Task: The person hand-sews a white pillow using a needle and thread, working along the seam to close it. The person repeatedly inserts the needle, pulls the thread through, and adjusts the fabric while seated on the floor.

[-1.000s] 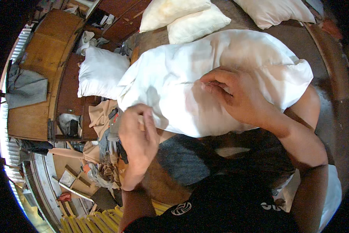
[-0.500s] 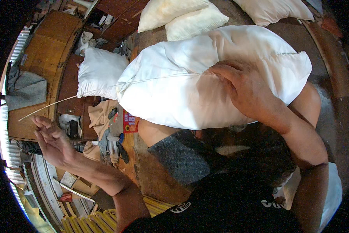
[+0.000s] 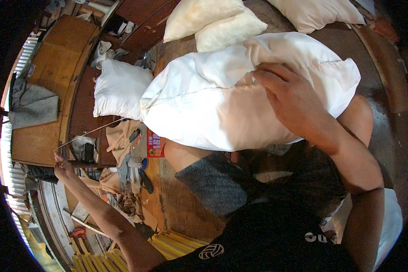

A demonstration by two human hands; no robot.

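A large white stuffed pillow [image 3: 190, 109] lies across my lap, a seam running along its upper face. My right hand [image 3: 294, 99] rests on it beside the seam, its fingers curled and gripping the cloth; the fingertips are partly hidden. Far out to the left, my left hand [image 3: 64, 167] has its fingertips pinched together on a pale thread [image 3: 93, 130]. That thread stretches from the fingers toward the pillow's left end and is hard to follow over the white cloth. Whether a needle is in the left fingers is too small to tell.
Another white pillow [image 3: 122, 88] stands at the left, beside a wooden cabinet [image 3: 45, 95] with a grey cloth [image 3: 34, 106] draped on it. More pillows [image 3: 231, 29] lie at the far side. Beige cloths [image 3: 122, 136] and slatted yellow wood [image 3: 176, 242] are at the lower left.
My left hand has moved down and slightly right, its spread fingers now closed together. The thread now slants down to them. My right hand has shifted slightly on the pillow.
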